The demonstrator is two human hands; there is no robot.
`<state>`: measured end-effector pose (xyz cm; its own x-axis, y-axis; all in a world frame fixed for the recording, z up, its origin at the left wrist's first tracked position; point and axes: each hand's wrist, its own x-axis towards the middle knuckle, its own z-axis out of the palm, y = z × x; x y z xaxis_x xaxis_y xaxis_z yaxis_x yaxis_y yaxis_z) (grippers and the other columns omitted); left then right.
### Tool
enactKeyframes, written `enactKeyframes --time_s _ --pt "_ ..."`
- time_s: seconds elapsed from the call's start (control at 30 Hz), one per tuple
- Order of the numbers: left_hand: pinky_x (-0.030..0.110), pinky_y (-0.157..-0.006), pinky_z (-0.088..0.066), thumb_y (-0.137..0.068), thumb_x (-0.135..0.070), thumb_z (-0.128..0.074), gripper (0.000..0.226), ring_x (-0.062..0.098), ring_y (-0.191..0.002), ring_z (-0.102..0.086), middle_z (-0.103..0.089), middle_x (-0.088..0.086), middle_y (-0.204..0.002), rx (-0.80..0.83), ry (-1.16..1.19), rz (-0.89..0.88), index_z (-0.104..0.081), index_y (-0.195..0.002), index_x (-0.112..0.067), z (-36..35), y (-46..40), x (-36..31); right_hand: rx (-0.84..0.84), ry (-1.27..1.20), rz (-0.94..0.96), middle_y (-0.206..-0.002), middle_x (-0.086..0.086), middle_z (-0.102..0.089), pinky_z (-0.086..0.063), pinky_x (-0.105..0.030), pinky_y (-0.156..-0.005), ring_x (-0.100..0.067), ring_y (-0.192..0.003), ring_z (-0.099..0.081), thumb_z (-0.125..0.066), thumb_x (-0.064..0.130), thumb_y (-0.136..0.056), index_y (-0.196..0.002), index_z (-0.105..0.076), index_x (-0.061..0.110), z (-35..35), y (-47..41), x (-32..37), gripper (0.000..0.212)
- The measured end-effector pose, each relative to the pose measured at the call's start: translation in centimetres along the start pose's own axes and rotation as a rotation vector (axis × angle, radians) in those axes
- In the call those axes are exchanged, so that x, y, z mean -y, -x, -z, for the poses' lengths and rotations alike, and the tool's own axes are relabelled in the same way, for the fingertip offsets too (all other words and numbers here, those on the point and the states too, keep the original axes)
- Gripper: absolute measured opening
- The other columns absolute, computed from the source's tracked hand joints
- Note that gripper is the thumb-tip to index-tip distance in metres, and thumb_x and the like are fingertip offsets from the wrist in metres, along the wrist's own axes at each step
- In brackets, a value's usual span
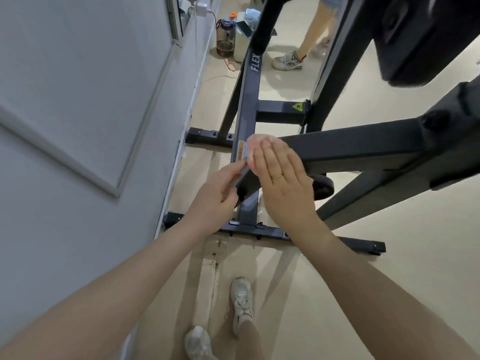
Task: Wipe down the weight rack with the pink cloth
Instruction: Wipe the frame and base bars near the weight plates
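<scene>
The dark grey weight rack [358, 149] fills the middle and right of the head view, with a horizontal arm reaching toward me. My right hand [283, 183] lies flat, fingers straight, pressing the pink cloth [253, 141] against the end of that arm. Only the cloth's far edge shows beyond my fingertips. My left hand [215, 196] grips the arm's near end from the left, fingers curled round its edge.
A grey wall [78, 113] runs close on the left. The rack's base bars [259, 232] cross the beige floor in front of my shoes [241, 305]. Another person's legs [298, 53], bottles and an orange cable stand beyond the rack. A black weight plate [426, 37] hangs upper right.
</scene>
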<state>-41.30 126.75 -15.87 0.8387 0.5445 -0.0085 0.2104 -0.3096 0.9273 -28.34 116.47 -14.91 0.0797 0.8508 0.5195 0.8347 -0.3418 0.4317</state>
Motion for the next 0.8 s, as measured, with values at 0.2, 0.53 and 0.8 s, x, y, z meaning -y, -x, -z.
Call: enactKeyframes --time_s 0.2,0.53,0.8 --pt "-0.007 -0.082 -0.029 -0.092 -0.006 -0.047 0.054 -0.022 -0.108 -0.039 -0.044 -0.032 -0.122 -0.020 -0.112 0.015 -0.037 -0.137 -0.034 -0.4 -0.5 -2.5 0.168 0.038 -0.032 -0.145 -0.009 -0.044 -0.021 -0.037 -0.113 -0.022 -0.134 -0.041 -0.051 0.020 -0.088 -0.141 -0.042 0.011 2.6 0.0 -2.3 0.054" --pt "0.032 -0.113 -0.022 -0.085 0.006 -0.056 0.056 0.026 -0.136 -0.031 -0.034 0.014 -0.147 -0.067 -0.420 -0.211 -0.041 -0.138 -0.002 -3.8 -1.6 -8.2 0.079 -0.073 -0.238 -0.138 -0.013 -0.051 -0.027 -0.040 -0.110 -0.028 -0.128 -0.047 -0.051 0.008 -0.085 -0.135 -0.048 0.006 4.0 1.2 -6.0 0.051" --pt "0.051 -0.107 -0.031 -0.085 0.008 -0.056 0.045 0.038 -0.127 -0.042 -0.044 0.019 -0.140 -0.125 -0.501 -0.228 -0.051 -0.129 0.001 -5.7 -1.8 -10.0 -0.084 -0.555 -0.456 -0.123 -0.009 -0.062 -0.025 -0.038 -0.113 -0.023 -0.121 -0.052 -0.044 0.006 -0.092 -0.124 -0.058 0.007 6.6 6.2 -8.8 0.035"
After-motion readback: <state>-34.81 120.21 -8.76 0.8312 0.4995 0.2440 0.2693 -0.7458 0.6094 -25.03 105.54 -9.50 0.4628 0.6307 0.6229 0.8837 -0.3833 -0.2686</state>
